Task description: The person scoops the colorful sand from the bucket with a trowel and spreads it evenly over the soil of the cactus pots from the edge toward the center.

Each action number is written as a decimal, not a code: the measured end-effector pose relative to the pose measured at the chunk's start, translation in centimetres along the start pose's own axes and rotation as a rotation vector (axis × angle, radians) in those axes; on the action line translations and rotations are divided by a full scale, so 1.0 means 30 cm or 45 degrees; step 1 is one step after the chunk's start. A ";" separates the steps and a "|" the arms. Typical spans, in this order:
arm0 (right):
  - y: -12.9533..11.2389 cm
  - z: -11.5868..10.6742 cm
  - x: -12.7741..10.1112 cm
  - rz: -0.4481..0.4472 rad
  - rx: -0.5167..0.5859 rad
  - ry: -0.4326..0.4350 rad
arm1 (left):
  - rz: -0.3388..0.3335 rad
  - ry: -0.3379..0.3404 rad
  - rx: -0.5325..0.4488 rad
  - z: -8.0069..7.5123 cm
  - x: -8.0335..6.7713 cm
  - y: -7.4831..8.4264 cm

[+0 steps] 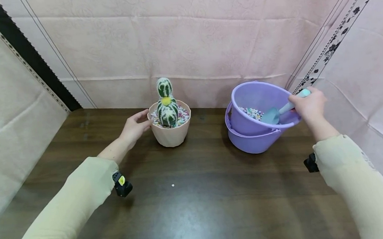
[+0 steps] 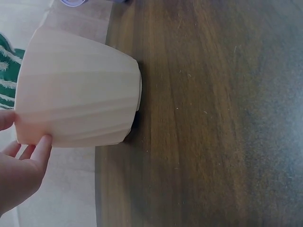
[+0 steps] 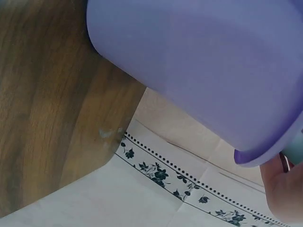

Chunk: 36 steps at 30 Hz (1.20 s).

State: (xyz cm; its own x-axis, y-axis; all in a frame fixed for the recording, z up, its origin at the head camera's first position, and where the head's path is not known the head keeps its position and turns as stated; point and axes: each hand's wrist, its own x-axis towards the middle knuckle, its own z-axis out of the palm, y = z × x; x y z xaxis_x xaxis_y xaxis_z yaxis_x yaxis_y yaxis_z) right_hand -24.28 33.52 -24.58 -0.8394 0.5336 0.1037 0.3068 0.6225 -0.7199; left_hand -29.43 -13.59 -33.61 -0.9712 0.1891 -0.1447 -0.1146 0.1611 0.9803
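A pale pink pot (image 1: 172, 132) holds a green-and-white cactus (image 1: 166, 104) bedded in coloured pebbles. My left hand (image 1: 134, 128) touches the pot's left rim with relaxed fingers; the left wrist view shows fingertips (image 2: 41, 143) against the pot wall (image 2: 75, 90). To the right stands a purple bucket (image 1: 257, 129) with coloured pebbles (image 1: 251, 112) inside. My right hand (image 1: 308, 105) grips the handle of a light blue scoop (image 1: 279, 112) whose blade lies inside the bucket near the pebbles. In the right wrist view the bucket wall (image 3: 208, 71) fills the frame.
A dark wooden table (image 1: 190, 201) carries both containers. Pink cloth walls (image 1: 189, 42) close in the back and sides. One small white pebble (image 1: 173, 185) lies on the table in front.
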 end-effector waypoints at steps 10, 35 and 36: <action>-0.012 0.027 0.027 -0.073 -0.045 -0.167 | -0.006 -0.003 0.004 0.015 -0.004 0.005; -0.042 -0.060 0.010 -0.178 -0.796 -0.108 | 0.170 -0.071 0.595 -0.042 0.002 0.050; -0.060 -0.056 0.002 -0.214 -0.773 -0.103 | 0.177 -0.054 0.641 -0.044 -0.001 0.053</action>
